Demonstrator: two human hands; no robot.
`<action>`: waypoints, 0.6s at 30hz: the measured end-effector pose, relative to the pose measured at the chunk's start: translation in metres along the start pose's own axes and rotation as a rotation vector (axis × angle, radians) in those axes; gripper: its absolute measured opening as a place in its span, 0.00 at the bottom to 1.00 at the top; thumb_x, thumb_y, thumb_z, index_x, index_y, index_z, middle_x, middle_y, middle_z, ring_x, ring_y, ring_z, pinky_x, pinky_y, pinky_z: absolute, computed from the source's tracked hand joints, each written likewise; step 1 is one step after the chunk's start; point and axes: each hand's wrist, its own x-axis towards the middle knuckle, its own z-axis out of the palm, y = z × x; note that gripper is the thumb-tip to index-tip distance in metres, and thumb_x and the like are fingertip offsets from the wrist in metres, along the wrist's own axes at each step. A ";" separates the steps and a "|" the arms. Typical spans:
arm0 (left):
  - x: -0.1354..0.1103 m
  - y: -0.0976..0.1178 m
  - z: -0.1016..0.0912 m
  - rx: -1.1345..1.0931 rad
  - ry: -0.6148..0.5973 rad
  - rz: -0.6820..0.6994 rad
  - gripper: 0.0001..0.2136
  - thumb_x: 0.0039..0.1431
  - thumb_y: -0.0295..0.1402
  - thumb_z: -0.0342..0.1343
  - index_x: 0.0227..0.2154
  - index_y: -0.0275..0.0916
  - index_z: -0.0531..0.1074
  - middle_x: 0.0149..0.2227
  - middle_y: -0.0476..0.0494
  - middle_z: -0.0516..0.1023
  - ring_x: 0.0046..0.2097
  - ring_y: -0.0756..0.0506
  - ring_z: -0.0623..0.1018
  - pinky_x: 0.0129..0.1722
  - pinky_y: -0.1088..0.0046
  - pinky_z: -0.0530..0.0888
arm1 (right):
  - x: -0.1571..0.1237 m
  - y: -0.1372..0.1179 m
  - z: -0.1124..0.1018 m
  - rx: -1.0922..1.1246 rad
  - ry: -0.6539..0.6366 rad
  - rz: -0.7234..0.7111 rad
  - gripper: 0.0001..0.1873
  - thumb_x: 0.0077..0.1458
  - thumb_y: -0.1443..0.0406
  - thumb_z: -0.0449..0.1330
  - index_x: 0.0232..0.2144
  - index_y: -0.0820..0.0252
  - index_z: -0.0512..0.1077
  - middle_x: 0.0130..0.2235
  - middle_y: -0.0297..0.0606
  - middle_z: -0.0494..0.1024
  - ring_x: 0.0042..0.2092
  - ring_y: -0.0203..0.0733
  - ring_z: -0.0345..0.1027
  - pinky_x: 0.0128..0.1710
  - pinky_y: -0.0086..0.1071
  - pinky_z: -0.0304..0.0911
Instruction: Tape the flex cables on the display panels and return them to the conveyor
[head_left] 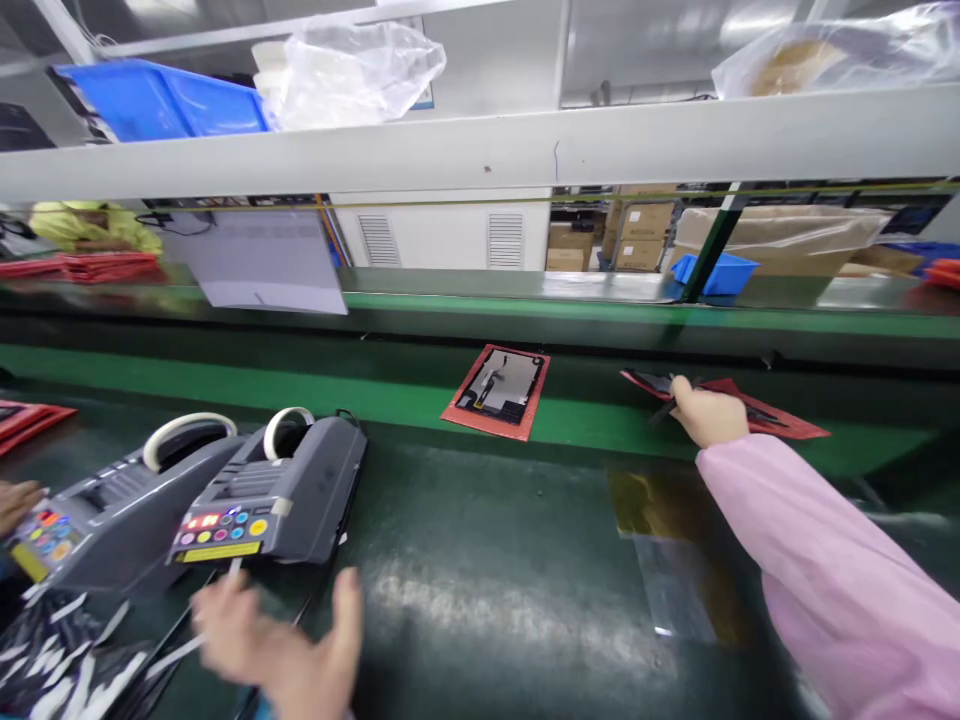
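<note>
At the desk's far edge, on the green belt, a red tray (739,405) is gripped by the right hand (705,412). The left hand (277,645), blurred and spread wide, is near the tape dispenser (277,490). The tray could be tipped if dragged one-handed.

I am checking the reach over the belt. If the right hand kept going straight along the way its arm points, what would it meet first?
The right hand already grips the red tray on the green belt. Past the tray, it would likely meet the dark raised ledge behind the belt, though depth is unclear.
</note>
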 end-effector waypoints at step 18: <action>-0.002 0.185 0.104 -0.559 -0.741 0.045 0.43 0.53 0.13 0.48 0.71 0.45 0.49 0.73 0.33 0.52 0.73 0.30 0.45 0.67 0.34 0.53 | -0.181 -0.087 -0.139 1.347 0.624 -0.006 0.19 0.55 0.54 0.68 0.28 0.53 0.61 0.32 0.35 0.78 0.41 0.49 0.79 0.36 0.37 0.69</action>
